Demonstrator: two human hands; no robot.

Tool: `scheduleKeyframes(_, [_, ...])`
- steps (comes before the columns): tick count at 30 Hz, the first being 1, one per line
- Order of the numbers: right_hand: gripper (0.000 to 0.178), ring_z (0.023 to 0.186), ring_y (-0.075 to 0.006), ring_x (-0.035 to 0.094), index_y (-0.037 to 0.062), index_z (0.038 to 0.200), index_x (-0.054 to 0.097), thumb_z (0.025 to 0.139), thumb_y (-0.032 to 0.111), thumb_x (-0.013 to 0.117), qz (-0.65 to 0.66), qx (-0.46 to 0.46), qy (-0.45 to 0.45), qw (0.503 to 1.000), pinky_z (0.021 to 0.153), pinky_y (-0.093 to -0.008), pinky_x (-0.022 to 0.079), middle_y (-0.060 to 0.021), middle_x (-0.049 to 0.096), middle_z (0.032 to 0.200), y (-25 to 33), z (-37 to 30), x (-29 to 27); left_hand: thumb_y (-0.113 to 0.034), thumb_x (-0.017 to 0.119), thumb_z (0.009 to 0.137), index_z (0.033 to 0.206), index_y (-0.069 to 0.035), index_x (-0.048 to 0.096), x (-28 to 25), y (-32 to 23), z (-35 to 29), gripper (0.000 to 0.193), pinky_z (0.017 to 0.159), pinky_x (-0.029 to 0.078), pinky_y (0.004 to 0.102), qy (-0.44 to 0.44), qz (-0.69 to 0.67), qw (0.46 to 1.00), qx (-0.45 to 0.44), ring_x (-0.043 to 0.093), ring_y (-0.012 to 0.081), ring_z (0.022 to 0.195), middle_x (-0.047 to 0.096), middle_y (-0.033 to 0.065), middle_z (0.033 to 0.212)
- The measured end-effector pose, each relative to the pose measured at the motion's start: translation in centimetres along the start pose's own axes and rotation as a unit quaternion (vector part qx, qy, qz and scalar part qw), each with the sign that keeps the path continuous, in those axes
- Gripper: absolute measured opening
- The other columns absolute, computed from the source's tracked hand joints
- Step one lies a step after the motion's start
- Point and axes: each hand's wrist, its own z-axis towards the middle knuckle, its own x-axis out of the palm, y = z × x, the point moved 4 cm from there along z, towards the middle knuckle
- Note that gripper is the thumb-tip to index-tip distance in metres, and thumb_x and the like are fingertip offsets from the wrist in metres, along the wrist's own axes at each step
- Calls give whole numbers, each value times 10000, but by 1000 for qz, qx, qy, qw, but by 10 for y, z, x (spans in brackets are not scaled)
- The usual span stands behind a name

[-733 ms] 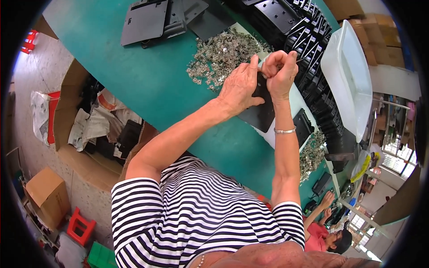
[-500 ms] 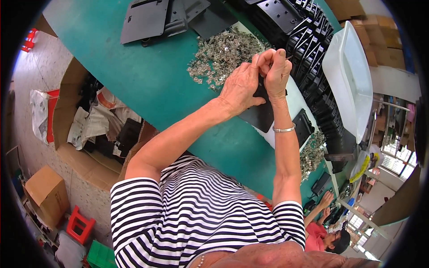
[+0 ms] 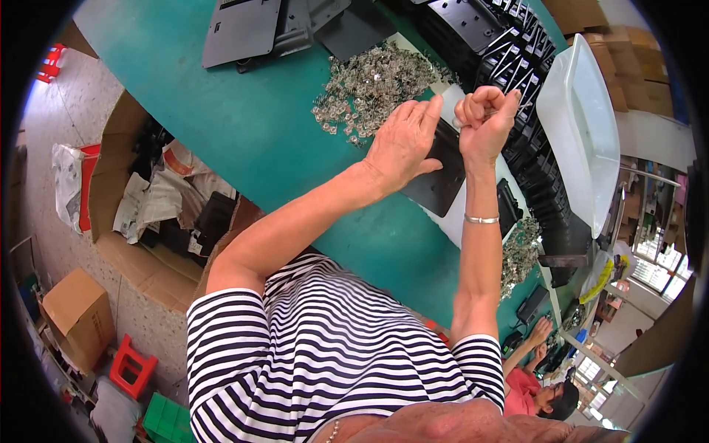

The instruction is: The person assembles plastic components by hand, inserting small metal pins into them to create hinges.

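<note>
A flat black panel [image 3: 445,177] lies at a slant on the white sheet in front of me. My left hand [image 3: 401,144] rests along its left side, fingers stretched out and thumb spread over its surface. Just right of the panel, my right hand [image 3: 487,133] is raised with its fingers curled in and the thumb up. What those fingers hold, if anything, is hidden. A heap of small clear and metallic pieces [image 3: 373,85] spreads on the green table beyond my left hand.
Stacked black parts with metal rods [image 3: 509,66] run along the right, beside a white tray [image 3: 583,133]. More small pieces [image 3: 521,255] lie near my right forearm. Grey-black plates [image 3: 244,33] sit at the far left. A cardboard box [image 3: 148,273] stands left; another person [image 3: 528,391] works lower right.
My right hand has drawn away from the left, rightward, uncovering more of the black panel. A dark tip that showed behind it is out of sight. My left hand has stayed almost in place.
</note>
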Motion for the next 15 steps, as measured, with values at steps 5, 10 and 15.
scheduleKeyframes(5, [636,456,-89,266,11,714,560,1035,498,306,13,12,13,1000,470,-269,286,25,305,511,14,1,-11,-336,816,620,1236,71,511,-11,-37,-5,799,997,410,417,-35,132,990,45,486,339,1147,546,184,1171])
scheduleKeyframes(10, [628,445,-69,258,5,729,563,1029,511,343,-56,89,102,989,453,-245,279,45,301,502,0,10,23,-450,705,740,1155,69,599,10,-41,-31,673,1046,366,426,105,187,968,130,463,344,1208,543,196,1245])
scheduleKeyframes(15, [633,440,-57,282,1,736,574,1025,519,351,-118,111,152,975,440,-231,291,48,325,497,-13,13,36,-522,592,841,1227,80,573,14,-39,-36,715,1071,346,436,149,295,930,161,440,373,1277,524,216,1331])
